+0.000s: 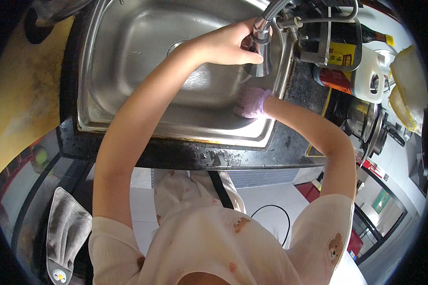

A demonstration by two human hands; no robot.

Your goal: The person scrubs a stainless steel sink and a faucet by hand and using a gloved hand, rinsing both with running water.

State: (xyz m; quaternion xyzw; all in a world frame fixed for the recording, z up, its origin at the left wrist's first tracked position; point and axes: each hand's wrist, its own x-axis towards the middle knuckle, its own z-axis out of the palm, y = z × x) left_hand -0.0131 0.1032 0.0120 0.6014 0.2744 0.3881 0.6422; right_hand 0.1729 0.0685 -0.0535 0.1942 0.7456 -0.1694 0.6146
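Note:
My left hand [232,44] is bare and reaches across the stainless steel sink [135,53]. Its fingers wrap around the chrome spray head [262,53] of the faucet, which points down into the basin. A light purple glove [253,101] covers my right hand [250,103], down inside the basin near its right wall. The gloved fingers are too blurred to show whether they hold anything. Between my arms, wet patches glisten on the basin floor. My left forearm partly hides the round drain [176,46].
Water drops dot the black counter edge [214,156]. Right of the sink stand a metal rack [314,46], a dark bottle with a yellow cap [374,36], a white plastic jug [367,76] and several pots [363,121]. A grey towel [66,228] hangs at lower left.

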